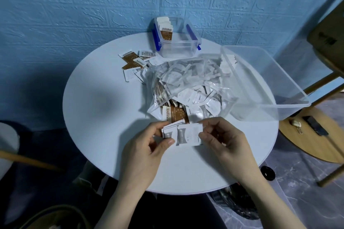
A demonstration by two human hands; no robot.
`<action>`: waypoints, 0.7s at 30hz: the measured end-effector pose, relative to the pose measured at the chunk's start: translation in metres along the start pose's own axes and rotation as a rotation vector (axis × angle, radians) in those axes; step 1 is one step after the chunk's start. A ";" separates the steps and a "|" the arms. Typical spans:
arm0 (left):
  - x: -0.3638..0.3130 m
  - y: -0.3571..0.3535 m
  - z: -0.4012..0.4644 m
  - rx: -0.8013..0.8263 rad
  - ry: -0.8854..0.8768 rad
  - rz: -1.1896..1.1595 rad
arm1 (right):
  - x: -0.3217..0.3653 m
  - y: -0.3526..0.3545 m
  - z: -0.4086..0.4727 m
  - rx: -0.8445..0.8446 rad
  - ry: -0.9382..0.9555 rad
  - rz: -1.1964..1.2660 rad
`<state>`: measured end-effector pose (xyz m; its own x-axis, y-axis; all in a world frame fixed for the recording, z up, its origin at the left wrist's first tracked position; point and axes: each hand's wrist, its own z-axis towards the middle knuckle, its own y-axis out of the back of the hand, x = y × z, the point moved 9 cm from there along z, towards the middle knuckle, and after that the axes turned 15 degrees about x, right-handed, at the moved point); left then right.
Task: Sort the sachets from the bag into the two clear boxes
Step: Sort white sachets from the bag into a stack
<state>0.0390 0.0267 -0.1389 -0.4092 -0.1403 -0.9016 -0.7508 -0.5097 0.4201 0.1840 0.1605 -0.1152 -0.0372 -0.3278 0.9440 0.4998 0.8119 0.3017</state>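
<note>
Gathering a small fan of white sachets (183, 134) just above the near part of the round white bench (96, 102), both hands are working together: the left hand (149, 147) is pinching the stack's left edge between thumb and curled fingers, and the right hand (221, 135) is pinching the top sachet's right edge. From here, I judge the loosely fanned stack could be slipping apart, since only its edges are being pinched, and a brown sachet (172, 115) lying just behind could be getting swept in and landing in the wrong box. The front white sachet is lying with its long axis running left to right between the hands, face up toward the camera. The clear bag (188, 83) is sprawling mid-bench, still full; the small blue-clipped box (176, 42) behind it is holding upright brown sachets, and the large clear box (264, 80) is sitting to the right.
</note>
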 end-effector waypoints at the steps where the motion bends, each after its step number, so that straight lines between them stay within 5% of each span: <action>1: 0.000 0.000 0.000 0.001 0.000 -0.001 | -0.001 -0.002 0.001 0.000 -0.003 0.009; 13: -0.004 0.000 0.000 -0.003 -0.041 0.040 | 0.001 -0.019 0.003 0.016 -0.016 -0.039; 21: -0.009 0.002 -0.004 -0.019 -0.055 0.084 | 0.016 0.023 0.013 -0.180 0.000 -0.536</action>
<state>0.0428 0.0236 -0.1305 -0.4987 -0.1371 -0.8559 -0.7029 -0.5138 0.4919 0.1838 0.1803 -0.0913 -0.3267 -0.6715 0.6651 0.5504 0.4369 0.7115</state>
